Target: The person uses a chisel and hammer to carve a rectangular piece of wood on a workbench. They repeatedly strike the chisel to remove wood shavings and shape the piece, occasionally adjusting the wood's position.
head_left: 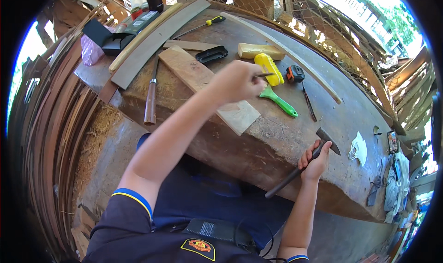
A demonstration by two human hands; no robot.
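Note:
My left hand (241, 81) is closed and raised over the workbench, above a flat wooden board (184, 69). From its fingers juts a short, thin brown piece (265, 74), perhaps a nail; its kind is unclear. A hammer (291, 177) is gripped in my right hand (315, 160), close under its dark metal head, with the black handle slanting down to the left. Just beyond my left hand lies a yellow brush (269, 69) beside a green-handled tool (279, 101). The board reaches under my left forearm, its near end sticking out past the bench edge.
On the workbench (272, 138) are a tape measure (295, 73), a wood block (261, 51), a black tray (212, 54), a wood-handled file (151, 101), a screwdriver (198, 27), a long strip (286, 51) and a white mask (358, 149). Stacked planks (50, 138) stand left.

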